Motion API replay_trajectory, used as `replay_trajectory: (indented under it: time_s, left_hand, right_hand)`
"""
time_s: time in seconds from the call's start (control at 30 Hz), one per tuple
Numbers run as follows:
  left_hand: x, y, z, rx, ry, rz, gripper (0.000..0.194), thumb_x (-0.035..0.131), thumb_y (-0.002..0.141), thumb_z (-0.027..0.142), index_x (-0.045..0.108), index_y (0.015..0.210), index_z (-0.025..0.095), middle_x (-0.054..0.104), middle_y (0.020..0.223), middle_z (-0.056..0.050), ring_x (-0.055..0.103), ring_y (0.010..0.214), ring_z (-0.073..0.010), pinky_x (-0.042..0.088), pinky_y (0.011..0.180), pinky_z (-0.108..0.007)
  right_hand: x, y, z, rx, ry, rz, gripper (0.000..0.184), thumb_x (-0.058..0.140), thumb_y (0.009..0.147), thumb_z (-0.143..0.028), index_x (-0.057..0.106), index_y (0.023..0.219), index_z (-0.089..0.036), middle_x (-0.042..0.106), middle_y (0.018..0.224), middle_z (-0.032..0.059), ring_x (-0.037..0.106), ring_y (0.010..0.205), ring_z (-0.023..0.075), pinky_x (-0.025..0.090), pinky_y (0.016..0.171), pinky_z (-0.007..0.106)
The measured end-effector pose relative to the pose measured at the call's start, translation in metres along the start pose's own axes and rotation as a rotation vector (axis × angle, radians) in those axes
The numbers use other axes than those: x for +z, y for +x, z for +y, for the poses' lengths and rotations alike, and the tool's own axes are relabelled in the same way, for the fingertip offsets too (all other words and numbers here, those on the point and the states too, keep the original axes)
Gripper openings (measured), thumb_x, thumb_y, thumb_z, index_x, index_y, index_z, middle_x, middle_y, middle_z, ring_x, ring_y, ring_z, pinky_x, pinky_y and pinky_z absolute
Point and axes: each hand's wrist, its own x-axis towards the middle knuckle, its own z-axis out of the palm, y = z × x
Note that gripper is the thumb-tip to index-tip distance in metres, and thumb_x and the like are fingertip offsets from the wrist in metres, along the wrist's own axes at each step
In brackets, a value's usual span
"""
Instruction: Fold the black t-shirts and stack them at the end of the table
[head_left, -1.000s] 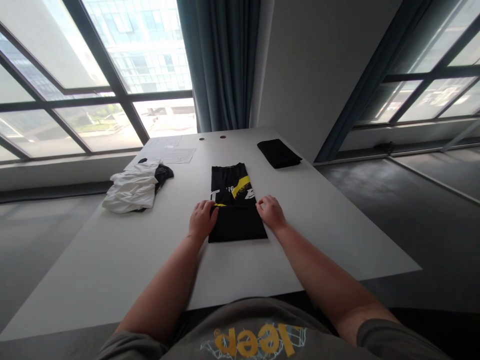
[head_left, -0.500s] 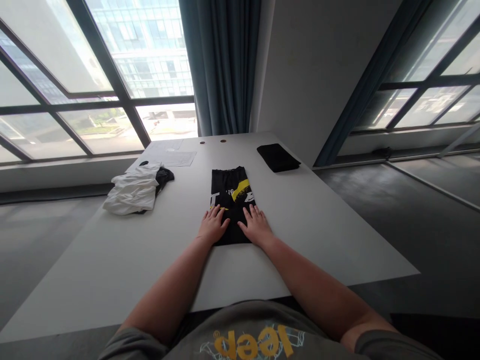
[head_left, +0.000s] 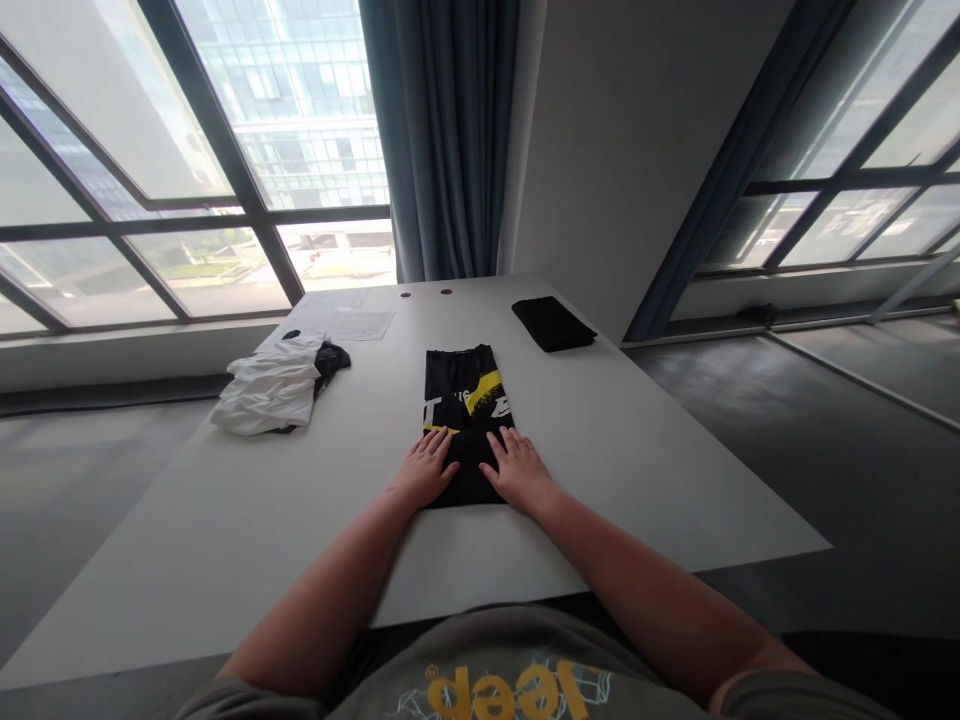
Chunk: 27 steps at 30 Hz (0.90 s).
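Observation:
A black T-shirt with yellow and white print lies partly folded on the white table in front of me. Its near part is turned over into a plain black band. My left hand rests flat on the band's left side, fingers stretched away from me. On the right side of the band lies my right hand, also flat with the fingers spread. Both palms touch the cloth and neither grips it. The cloth beneath the hands is hidden.
At the left, a rumpled heap of white clothing lies with some dark cloth. A folded black garment sits at the back right. Sheets of paper lie at the back left, and two round holes show near the far edge.
Both hands have slid slightly towards me over the T-shirt, still lying flat. The view has tilted up a little, so everything sits lower in the picture.

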Motion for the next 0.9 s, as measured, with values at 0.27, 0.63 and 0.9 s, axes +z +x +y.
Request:
replay_trajectory:
  time_s: [0.27, 0.63, 0.9]
  left_hand:
    - [0.0, -0.013, -0.009, 0.114, -0.098, 0.062, 0.062, 0.055, 0.1, 0.041, 0.043, 0.159, 0.023, 0.04, 0.166, -0.009, 0.032, 0.156, -0.0255, 0.025, 0.13, -0.046]
    - [-0.022, 0.076, -0.066, -0.113, -0.021, 0.133, 0.053, 0.053, 0.101, 0.045, 0.053, 0.152, 0.032, 0.041, 0.166, -0.006, 0.037, 0.153, -0.0292, 0.024, 0.128, -0.049]
    - [-0.025, 0.16, -0.096, -0.228, -0.015, 0.112, 0.056, 0.04, 0.105, 0.055, 0.05, 0.155, 0.031, 0.038, 0.168, -0.005, 0.028, 0.157, -0.0304, 0.018, 0.128, -0.054]
  right_hand:
    - [0.002, -0.006, 0.029, -0.113, 0.069, -0.013, 0.065, 0.043, 0.105, -0.054, 0.039, 0.163, -0.025, 0.027, 0.172, 0.0123, 0.022, 0.159, 0.0312, 0.015, 0.128, 0.052]
    - [-0.004, 0.101, 0.078, -0.154, 0.175, 0.082, 0.057, 0.048, 0.105, -0.042, 0.046, 0.158, -0.023, 0.039, 0.167, 0.0126, 0.035, 0.154, 0.0285, 0.022, 0.126, 0.052]
    - [0.0, 0.189, 0.086, -0.081, 0.218, 0.134, 0.05, 0.047, 0.105, -0.041, 0.059, 0.148, -0.017, 0.047, 0.161, 0.0143, 0.04, 0.15, 0.0288, 0.023, 0.126, 0.049]
